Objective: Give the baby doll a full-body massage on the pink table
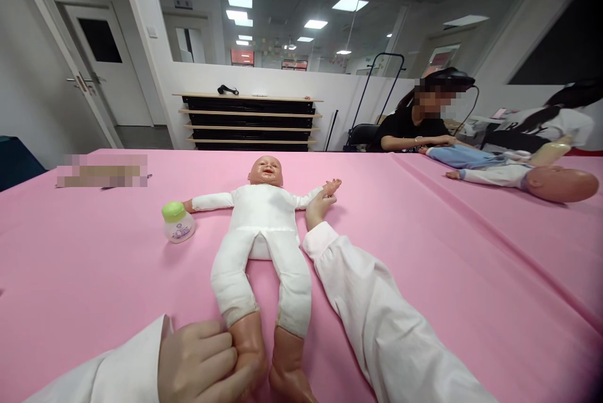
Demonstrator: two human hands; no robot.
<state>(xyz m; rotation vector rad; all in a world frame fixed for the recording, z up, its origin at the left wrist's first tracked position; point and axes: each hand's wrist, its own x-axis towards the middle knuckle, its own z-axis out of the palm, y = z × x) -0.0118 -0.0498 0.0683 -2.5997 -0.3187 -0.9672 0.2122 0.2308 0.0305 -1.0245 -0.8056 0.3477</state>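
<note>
A baby doll (264, 208) in a white cloth suit lies on its back, arms spread, its bare feet towards me. My right hand (321, 208) is closed around the doll's forearm near the wrist, on the right side. At the bottom of the view, my left hand (202, 359) has its fingers curled against the doll's lower leg and foot (249, 343); its thumb is hidden. Beside the doll's other hand stands a small round bottle (179, 224) with a green cap.
A pink cloth (117, 277) covers the table. Pixelated items (103, 172) lie at the far left. To the right, a person (419, 117) in black sits by another doll (522, 174) in blue and white. Behind the table stands a low shelf rack (249, 119).
</note>
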